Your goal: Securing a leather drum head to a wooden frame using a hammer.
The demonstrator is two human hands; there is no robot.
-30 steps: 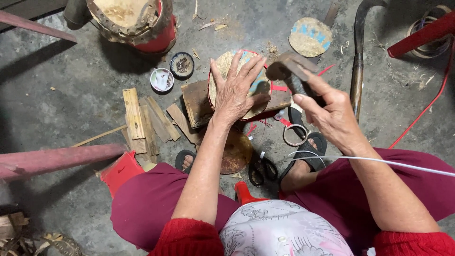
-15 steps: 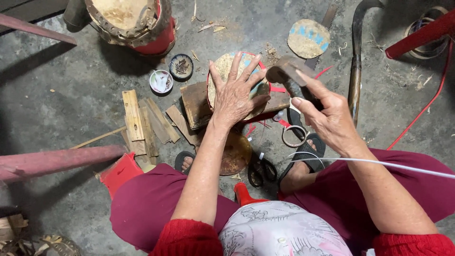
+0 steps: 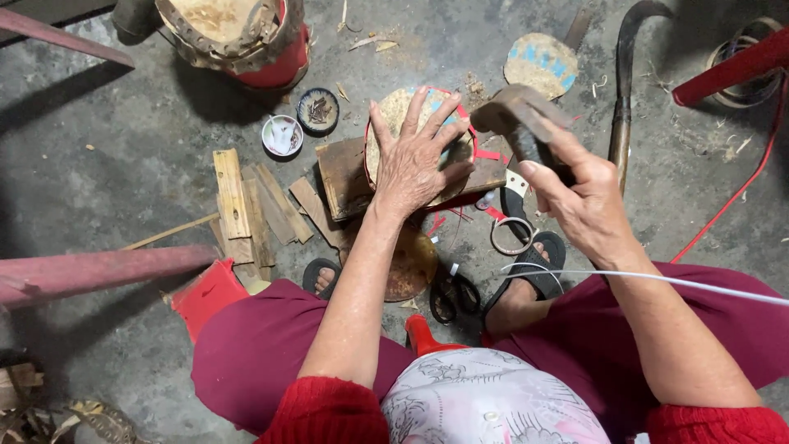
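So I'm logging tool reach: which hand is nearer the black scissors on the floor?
Left. The left hand presses the round disc up-left of the scissors; the right hand, gripping a hammer, sits farther right.

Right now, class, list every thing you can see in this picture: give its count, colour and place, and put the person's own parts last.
round woven bamboo disc with red edging: one, tan, on the wooden block, under the left hand
brown wooden block: one, floor centre
dark iron hammer: one, in the right hand
flat wooden slats: several, pale, left of the block
small round tins: two, above the slats
black scissors: one, between the feet
curved dark blade: one, upper right
red-based basket: one, top
left hand: flat on the disc
right hand: gripping the hammer
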